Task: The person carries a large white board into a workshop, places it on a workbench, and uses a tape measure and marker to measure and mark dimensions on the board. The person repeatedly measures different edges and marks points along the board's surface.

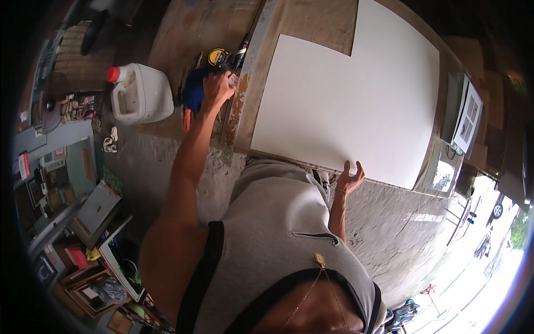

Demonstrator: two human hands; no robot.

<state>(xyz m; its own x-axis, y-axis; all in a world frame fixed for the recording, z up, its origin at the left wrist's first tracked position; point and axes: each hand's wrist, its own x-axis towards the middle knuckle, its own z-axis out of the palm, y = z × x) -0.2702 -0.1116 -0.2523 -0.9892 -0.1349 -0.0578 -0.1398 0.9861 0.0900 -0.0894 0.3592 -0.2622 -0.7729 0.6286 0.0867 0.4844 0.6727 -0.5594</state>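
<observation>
A large white sheet of board (345, 106) with a notch cut from its far left corner lies on the worktable. At the table's left side my left hand (218, 86) is closed, fingers curled down beside a blue cloth-like item (193, 90). A small pale piece (233, 81) shows at its fingertips; I cannot make out what it is. Just beyond are a yellow and black tape measure (219, 57) and a dark marker-like tool (242, 51). My right hand (350, 177) is open at the board's near edge, thumb and fingers apart.
A metal straightedge-like strip (238, 106) with worn paint runs along the table's left part. A white jug with a red cap (142, 93) stands farther left. Picture frames (92, 292) are stacked at lower left. A box-like item with a printed sheet (468, 119) sits at the right.
</observation>
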